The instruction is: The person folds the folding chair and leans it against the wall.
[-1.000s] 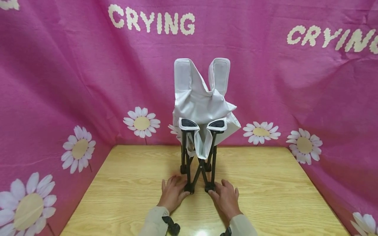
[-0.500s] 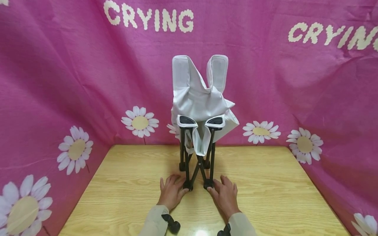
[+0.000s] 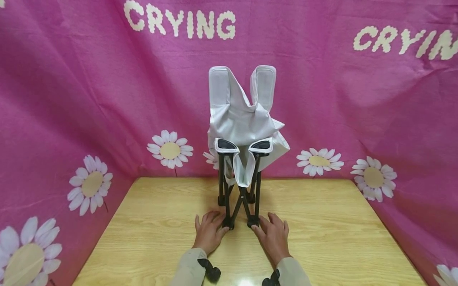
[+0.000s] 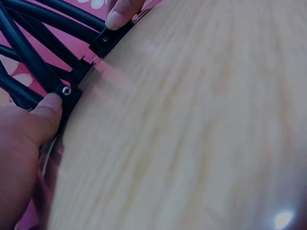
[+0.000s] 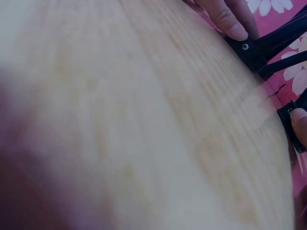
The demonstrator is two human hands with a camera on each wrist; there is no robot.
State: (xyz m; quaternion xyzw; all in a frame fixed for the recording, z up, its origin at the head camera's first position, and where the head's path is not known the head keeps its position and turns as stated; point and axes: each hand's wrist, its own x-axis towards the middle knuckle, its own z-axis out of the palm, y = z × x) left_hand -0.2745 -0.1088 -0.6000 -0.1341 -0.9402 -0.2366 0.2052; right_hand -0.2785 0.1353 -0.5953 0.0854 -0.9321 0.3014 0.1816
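Observation:
A small folding chair (image 3: 237, 123) with white fabric and thin black crossed legs stands upright on the table, its frame drawn narrow. The fabric bunches between two tall back flaps. My left hand (image 3: 209, 232) grips the front left foot (image 4: 72, 96), thumb pressed to its near face beside a screw. On the other side, my right hand (image 3: 274, 236) holds the front right foot (image 5: 247, 51) the same way, thumb in front. Both hands' other fingers lie along the outer sides of the feet, partly hidden in the wrist views.
A light wood-grain table (image 3: 332, 234) lies under the chair. Pink cloth (image 3: 311, 99) with daisies and lettering hangs behind and at both sides, close to the table's edges. Black devices are strapped at both wrists.
The chair and both hands appear slightly higher in the head view than a second ago, along with a small shift of the camera. Both hands stay at the front feet.

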